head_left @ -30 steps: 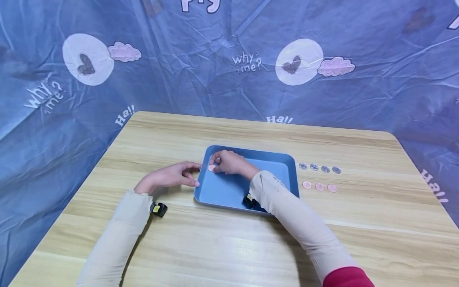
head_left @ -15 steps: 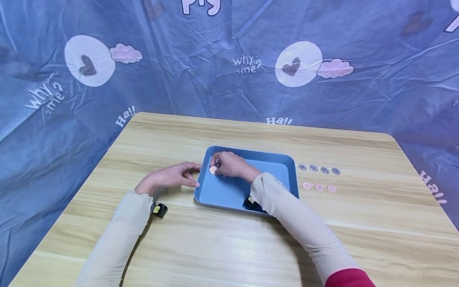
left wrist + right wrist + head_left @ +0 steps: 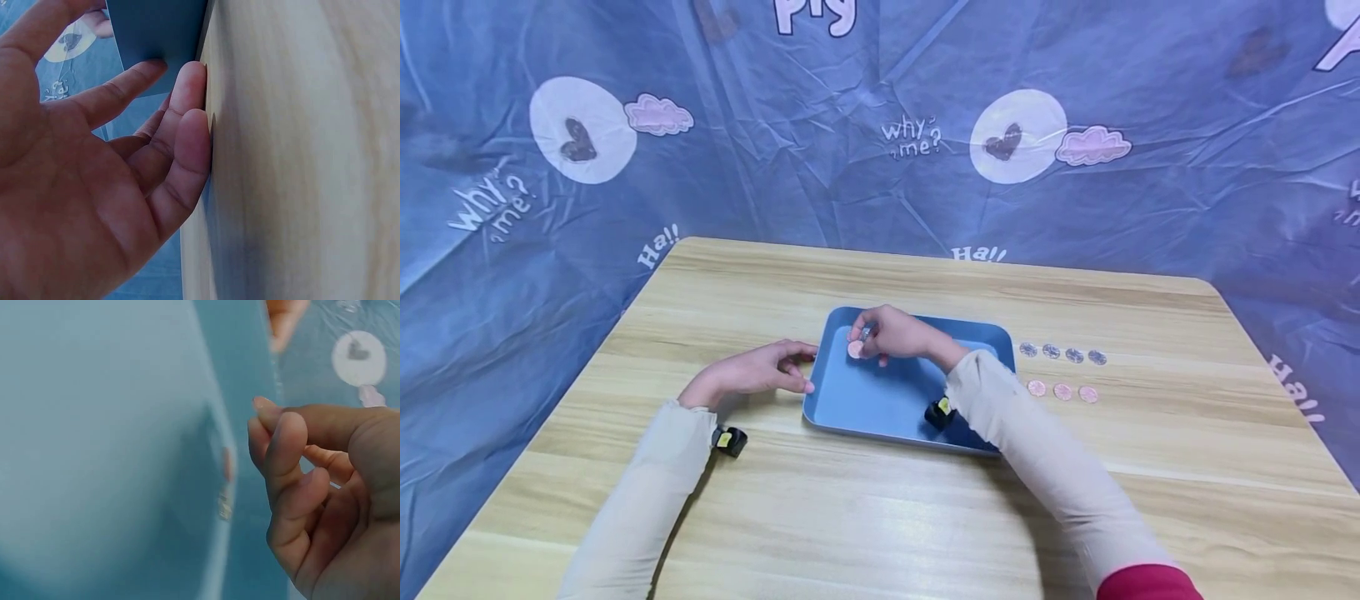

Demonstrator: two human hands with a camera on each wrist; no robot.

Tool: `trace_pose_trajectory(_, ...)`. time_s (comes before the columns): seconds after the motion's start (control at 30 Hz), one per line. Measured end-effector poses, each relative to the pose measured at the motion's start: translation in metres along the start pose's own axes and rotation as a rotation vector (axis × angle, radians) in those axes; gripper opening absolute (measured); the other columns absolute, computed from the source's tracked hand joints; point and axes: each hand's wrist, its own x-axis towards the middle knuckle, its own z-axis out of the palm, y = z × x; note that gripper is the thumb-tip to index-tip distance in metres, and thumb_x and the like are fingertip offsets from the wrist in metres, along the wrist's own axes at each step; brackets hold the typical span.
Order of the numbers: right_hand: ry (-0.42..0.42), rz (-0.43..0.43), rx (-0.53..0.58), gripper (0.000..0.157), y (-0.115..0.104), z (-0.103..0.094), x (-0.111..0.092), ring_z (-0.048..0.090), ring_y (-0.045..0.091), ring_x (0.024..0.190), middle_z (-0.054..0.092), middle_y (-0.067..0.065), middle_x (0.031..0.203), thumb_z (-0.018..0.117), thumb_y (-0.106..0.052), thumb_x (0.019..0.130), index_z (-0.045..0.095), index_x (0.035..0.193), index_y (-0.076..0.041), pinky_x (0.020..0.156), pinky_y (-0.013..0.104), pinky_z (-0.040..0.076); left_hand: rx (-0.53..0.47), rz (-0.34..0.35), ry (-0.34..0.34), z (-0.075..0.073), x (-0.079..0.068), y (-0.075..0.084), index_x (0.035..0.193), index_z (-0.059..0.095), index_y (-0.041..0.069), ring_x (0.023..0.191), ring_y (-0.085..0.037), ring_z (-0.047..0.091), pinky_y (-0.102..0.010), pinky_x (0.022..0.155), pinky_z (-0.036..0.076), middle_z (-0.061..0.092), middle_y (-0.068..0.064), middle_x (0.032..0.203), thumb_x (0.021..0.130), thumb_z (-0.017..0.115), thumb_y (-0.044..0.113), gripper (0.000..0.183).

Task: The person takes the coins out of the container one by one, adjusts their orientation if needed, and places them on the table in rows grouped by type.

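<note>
A shallow blue tray (image 3: 880,387) lies on the wooden table. My right hand (image 3: 901,332) is over its left part, thumb and forefinger drawn together, other fingers curled. Right at these fingertips shows a pink coin (image 3: 855,349), with a silver coin (image 3: 867,333) beside it in the head view. The right wrist view shows a thin pink disc (image 3: 227,464) and a silver disc (image 3: 225,505) by the tray's bottom edge; I cannot tell whether the fingers hold a coin. My left hand (image 3: 760,367) rests loosely beside the tray, fingertips at its outer left wall (image 3: 153,37).
Right of the tray a row of several silver coins (image 3: 1051,352) lies behind a row of three pink coins (image 3: 1063,392). Black wrist cameras (image 3: 940,412) sit on both wrists. A blue printed cloth (image 3: 820,167) hangs behind the table.
My right hand has shifted slightly right and upward, and the pink coin at its fingertips appears farther right in the tray. The left hand stays at the tray's left side.
</note>
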Motion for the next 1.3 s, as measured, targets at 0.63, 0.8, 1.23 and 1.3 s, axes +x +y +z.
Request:
trace_pose_trajectory(0.63,0.038,0.102,0.091,0.031,0.049,-0.098,-0.110,0.052,0.011,0.056,0.059,0.000,0.067,0.068,-0.013,0.088,0.053,0.113,-0.003,0.051,0.024,0.040,0.030,-0.024,0.014,0.002,-0.001,0.000,0.146,0.035,-0.002,0.107,-0.024,0.056,-0.035,0.094,0.045,0.047,-0.021,0.131,0.088,0.070,0.027,0.074)
trace_pose_trajectory(0.8,0.052,0.157,0.132,0.033,0.064,-0.119,-0.143,0.050,0.010,0.057,0.056,0.000,0.066,0.069,-0.014,0.087,0.051,0.113,-0.004,0.050,0.023,0.040,0.027,-0.026,0.015,0.001,-0.002,0.001,0.146,0.035,-0.002,0.109,-0.025,0.056,-0.039,0.096,0.046,0.047,-0.021,0.132,0.089,0.070,0.027,0.073)
trace_pose_trajectory(1.23,0.037,0.266,0.040,0.033,0.111,-0.149,-0.215,0.047,0.006,0.056,0.050,-0.006,0.062,0.068,-0.015,0.089,0.049,0.112,-0.001,0.050,0.021,0.036,0.004,-0.032,0.009,0.001,-0.003,0.002,0.147,0.034,-0.001,0.110,-0.025,0.054,-0.039,0.097,0.044,0.045,-0.022,0.135,0.089,0.070,0.027,0.074)
trace_pose_trajectory(1.3,0.035,0.279,0.050,0.031,0.119,-0.150,-0.223,0.047,0.005,0.056,0.051,-0.006,0.063,0.067,-0.015,0.089,0.050,0.111,-0.002,0.049,0.020,0.036,0.004,-0.031,0.008,0.001,-0.003,0.002,0.147,0.034,-0.002,0.111,-0.026,0.054,-0.040,0.097,0.044,0.045,-0.022,0.136,0.089,0.070,0.027,0.074)
